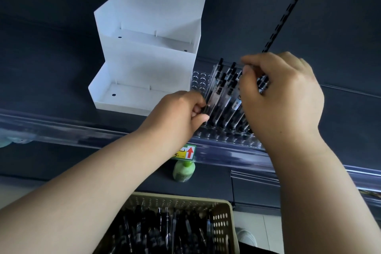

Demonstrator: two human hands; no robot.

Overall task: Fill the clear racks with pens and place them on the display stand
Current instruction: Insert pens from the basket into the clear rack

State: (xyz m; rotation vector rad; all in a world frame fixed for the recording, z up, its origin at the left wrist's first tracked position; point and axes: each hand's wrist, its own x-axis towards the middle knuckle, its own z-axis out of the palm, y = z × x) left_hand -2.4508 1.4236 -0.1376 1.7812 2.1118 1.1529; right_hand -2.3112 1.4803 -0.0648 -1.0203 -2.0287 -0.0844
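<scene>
Black-capped pens are being set into place. One pen (213,97), at the left end of the filled rows, is pinched low on its barrel by the curled fingers (198,109) of the left hand (179,115), just right of centre frame. Further right, the right hand (282,99) is curled round the tops of several pens (231,80), most of which are hidden beneath it.

Both hands are at the clear rack (226,137), which lies on the dark shelf (51,93) just beside the white display stand (148,64). Empty holes are seen at the rack's upper left corner.

For the step to be done well, each pen should be lined up over a single hole and pushed down until it is seated. The neighbouring pens should be steadied so that none is tipped.

Spare stock is kept in the perforated basket (223,218) at the bottom of the frame. The stand's two lower tiers are not yet filled, so the task is judged to be at an early stage.
</scene>
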